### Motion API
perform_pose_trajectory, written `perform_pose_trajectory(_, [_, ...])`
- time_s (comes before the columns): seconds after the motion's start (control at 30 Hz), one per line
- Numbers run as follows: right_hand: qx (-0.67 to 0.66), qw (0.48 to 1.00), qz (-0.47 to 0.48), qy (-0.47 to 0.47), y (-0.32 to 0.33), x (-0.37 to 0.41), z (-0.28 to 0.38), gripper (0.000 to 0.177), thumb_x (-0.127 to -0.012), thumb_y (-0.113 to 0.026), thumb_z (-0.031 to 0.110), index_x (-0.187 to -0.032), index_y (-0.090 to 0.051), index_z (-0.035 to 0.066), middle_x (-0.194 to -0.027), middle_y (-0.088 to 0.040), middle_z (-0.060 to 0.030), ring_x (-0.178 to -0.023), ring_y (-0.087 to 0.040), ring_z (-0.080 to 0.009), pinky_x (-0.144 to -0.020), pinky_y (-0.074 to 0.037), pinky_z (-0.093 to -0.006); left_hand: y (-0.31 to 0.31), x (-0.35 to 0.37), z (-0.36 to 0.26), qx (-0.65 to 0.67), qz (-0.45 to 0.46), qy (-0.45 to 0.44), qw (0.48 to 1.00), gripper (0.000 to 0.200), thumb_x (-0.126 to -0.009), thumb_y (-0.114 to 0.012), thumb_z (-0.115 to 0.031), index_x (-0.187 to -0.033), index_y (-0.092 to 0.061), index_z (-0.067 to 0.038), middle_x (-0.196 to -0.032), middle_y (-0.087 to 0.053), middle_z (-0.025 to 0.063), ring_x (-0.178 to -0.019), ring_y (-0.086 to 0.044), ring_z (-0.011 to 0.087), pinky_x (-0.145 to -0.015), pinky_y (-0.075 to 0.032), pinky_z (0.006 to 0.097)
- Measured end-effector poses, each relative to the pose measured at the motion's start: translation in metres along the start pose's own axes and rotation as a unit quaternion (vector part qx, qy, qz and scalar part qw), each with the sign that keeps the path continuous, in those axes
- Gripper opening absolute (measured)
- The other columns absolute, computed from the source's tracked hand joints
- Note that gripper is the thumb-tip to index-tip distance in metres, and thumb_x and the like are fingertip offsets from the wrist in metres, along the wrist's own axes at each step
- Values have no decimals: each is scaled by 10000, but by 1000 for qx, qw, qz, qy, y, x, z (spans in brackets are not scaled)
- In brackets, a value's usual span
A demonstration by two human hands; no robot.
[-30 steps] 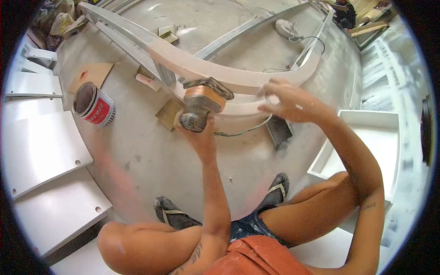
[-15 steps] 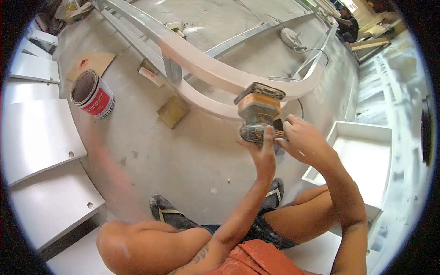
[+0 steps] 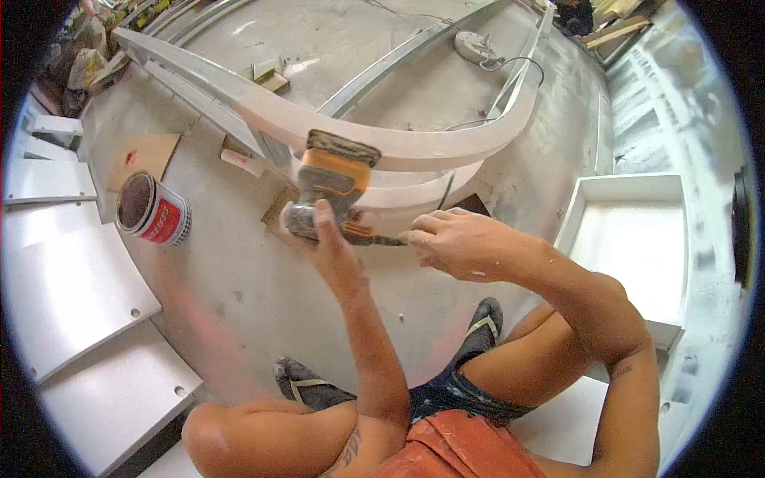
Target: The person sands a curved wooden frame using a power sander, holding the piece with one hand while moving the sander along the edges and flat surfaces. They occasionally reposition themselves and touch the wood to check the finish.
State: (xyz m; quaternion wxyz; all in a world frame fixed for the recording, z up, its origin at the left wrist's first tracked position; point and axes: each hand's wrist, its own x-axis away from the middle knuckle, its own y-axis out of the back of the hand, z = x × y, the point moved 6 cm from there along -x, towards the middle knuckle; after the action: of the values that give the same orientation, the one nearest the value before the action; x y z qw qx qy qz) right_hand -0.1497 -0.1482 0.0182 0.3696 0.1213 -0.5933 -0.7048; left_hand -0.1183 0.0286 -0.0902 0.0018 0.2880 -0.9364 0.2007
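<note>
My left hand [image 3: 325, 231] is wrapped round the body of an orange and black sander [image 3: 339, 177], thumb along its near side. The sander is tipped up, its flat dusty pad facing away from me, and it overlaps the curved frame in this view. At the sander's rear end my right hand [image 3: 462, 245] is closed, fingers pinching the black power cord [image 3: 389, 240]. A short length of the cord rises beyond the knuckles. Just past that hand shows a flat dark piece [image 3: 476, 205]. The pale curved frame [image 3: 434, 147] with metal bars lies on the floor ahead.
A paint can [image 3: 163, 213] with a red label stands at the left beside a brown board [image 3: 151, 155]. White panels [image 3: 92, 295] are lined up along the left. To my right is a white open box [image 3: 625, 247]. A coiled cord and pale round object [image 3: 476, 48] lie farther back.
The sander and my left hand have moved left. My right hand has drawn apart from the sander's body, along the cord. The view has shifted slightly.
</note>
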Motion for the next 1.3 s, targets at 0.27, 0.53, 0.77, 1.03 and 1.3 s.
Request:
perform_pose_trajectory(0.27, [42,999,-6,22,14,8,-8,508,-942,-703,273,-1365,-568,27,-1307,-588,-174,-1290,-559,-361,-1117,-450,-461,0,-17,-26,1,-9,49,999,723,-958,-692,-444,-1439,-363,-16,-1302,-498,177,-1172,-559,299,-983,-508,449])
perform_pose_trajectory(0.53, [20,994,73,-82,33,22,-34,548,-946,-709,342,-1350,-552,7,-1285,-627,-231,-1266,-578,-408,-1077,-461,-480,-49,65,-15,49,25,-10,998,760,-952,-772,-285,-1488,-291,-40,-1312,-446,157,-1206,-510,250,-981,-520,359])
perform_pose_trajectory(0.77, [-186,965,78,-164,57,32,-36,573,-957,-715,369,-1344,-523,-8,-1242,-637,-258,-1192,-598,-444,-999,-482,-475,-92,126,11,138,40,75,987,843,-935,-782,-130,-1484,-147,-50,-1342,-405,191,-1217,-513,241,-997,-490,358])
perform_pose_trajectory(1.03, [-127,950,114,-261,41,66,-64,551,-1029,-583,505,-1099,-584,-41,-1042,-687,-279,-993,-662,-445,-847,-506,-502,-119,160,39,159,148,23,976,833,-983,-732,-229,-1512,-110,-65,-1298,-393,175,-1123,-558,234,-913,-539,377])
perform_pose_trajectory(1.3, [-195,947,130,-219,37,32,-34,582,-1061,-500,504,-1160,-611,-59,-1037,-689,-301,-1035,-663,-461,-906,-502,-513,-88,128,47,0,99,-45,994,901,-920,-803,-296,-1518,-184,-28,-1302,-369,192,-1201,-471,313,-1025,-433,459])
